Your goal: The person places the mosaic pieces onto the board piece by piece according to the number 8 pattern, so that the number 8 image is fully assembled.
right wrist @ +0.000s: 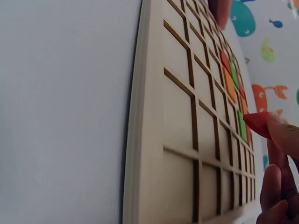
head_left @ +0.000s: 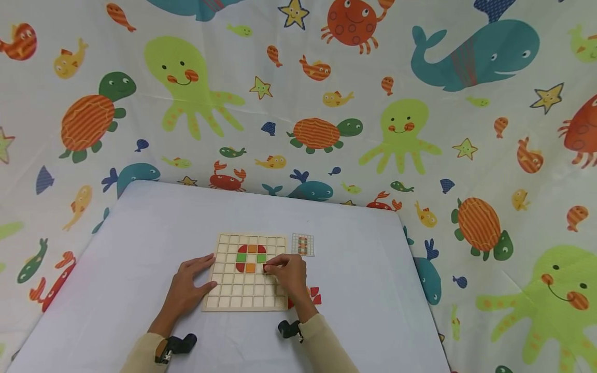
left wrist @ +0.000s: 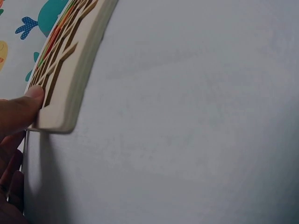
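Note:
A wooden grid board (head_left: 233, 290) lies on the table, its square cells divided by raised strips. Red rounded pieces, green squares (head_left: 241, 257) and orange squares (head_left: 250, 268) form a ring in its upper middle. My right hand (head_left: 291, 274) pinches a red rounded tile (right wrist: 258, 124) between thumb and fingertip, just above the cell at the ring's lower right corner. Along the board's left edge rests my left hand (head_left: 186, 287), its thumb (left wrist: 35, 95) touching the rim and its fingers spread.
Behind the board's right corner lies a small pattern card (head_left: 302, 244) with a gridded picture. Several loose red pieces (head_left: 315, 295) sit right of the board, partly hidden by my right hand. A sea-animal cloth (head_left: 280, 67) hangs behind the white table (head_left: 364, 290).

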`<control>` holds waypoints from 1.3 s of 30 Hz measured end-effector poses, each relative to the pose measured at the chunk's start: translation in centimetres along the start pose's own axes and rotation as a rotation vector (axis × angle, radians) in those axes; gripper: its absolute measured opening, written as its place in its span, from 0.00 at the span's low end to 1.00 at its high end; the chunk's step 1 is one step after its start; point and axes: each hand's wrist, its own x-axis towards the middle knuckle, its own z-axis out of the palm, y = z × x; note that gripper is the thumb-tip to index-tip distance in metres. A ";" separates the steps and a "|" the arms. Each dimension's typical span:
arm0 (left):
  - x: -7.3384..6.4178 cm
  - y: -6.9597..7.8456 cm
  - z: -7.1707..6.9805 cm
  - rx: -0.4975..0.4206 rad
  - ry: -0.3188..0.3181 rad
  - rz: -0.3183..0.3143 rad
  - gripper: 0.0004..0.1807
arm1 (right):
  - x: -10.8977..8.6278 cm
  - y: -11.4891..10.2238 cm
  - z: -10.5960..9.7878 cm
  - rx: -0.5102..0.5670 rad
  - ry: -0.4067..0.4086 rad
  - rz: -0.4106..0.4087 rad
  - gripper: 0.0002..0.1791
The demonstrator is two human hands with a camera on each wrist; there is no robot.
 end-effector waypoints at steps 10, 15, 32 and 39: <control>0.2 0.1 0.1 -0.001 -0.012 -0.015 0.39 | 0.6 -0.7 1.9 -0.080 0.036 0.007 0.05; 0.2 0.2 0.2 -0.003 -0.004 -0.010 0.38 | 0.7 -0.8 2.1 -0.142 0.037 0.009 0.06; 0.3 -0.1 0.3 -0.010 0.014 0.019 0.38 | 0.8 -0.3 2.9 -0.217 0.047 -0.049 0.07; 0.1 0.0 0.0 -0.006 0.005 0.010 0.39 | 0.6 -0.4 2.2 -0.171 0.056 -0.031 0.05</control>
